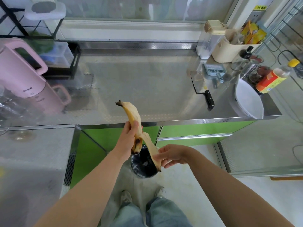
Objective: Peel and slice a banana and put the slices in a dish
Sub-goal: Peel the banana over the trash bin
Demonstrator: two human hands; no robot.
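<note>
pink jug (21, 71): far left on the bench (139, 82), well away from the action.
left hand (128, 139): wrapped round the lower half of the banana (132, 113), holding it in the air just in front of the bench edge.
peel strip (151, 149): hangs down off the banana, right over the bin (144, 163) on the floor.
right hand (172, 155): pinching the strip's lower end. I'd pull down steadily and keep the left grip light so the fruit doesn't squash.
room: wide stretch of steel mid-bench for slicing.
cleaver (201, 87): right side, handle pointing at the front edge.
dish (249, 100): right front corner, close to the edge, so mind your elbows.
</note>
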